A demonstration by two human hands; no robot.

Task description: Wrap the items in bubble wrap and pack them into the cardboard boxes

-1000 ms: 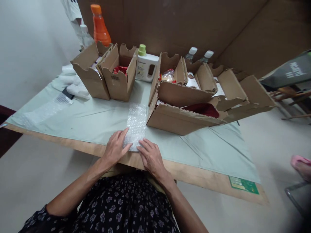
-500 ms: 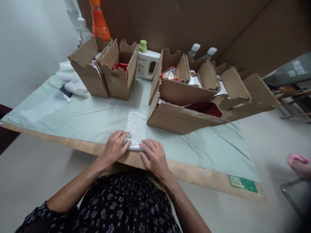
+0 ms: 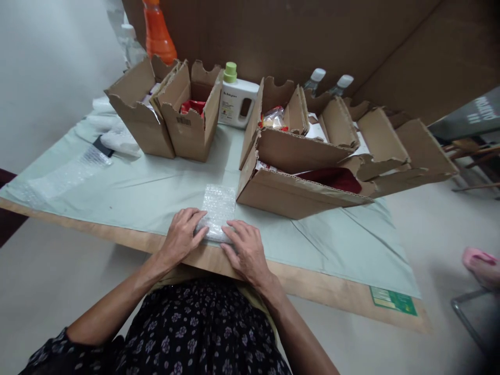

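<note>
A strip of bubble wrap point(image 3: 219, 200) lies on the pale green cloth near the table's front edge. Its near end is folded over into a thicker bundle, and the far end lies flat. My left hand point(image 3: 184, 234) grips the left end of the bundle between thumb and fingers. At the right end, my right hand point(image 3: 245, 247) holds it the same way, fingertips on top and thumb at the near side. Whether anything is wrapped inside, I cannot tell.
Cardboard bins point(image 3: 304, 200) with packets and a dark red item stand at right; two more bins point(image 3: 191, 133) are at left. Between them is a white jug point(image 3: 236, 104) with a green cap. More bubble wrap point(image 3: 70, 174) lies at left. An orange bottle point(image 3: 159, 39) stands behind.
The flat part of the bubble wrap has become shorter, its far edge now closer to my hands. Both hands remain at the bundle's ends, and the view has shifted slightly.
</note>
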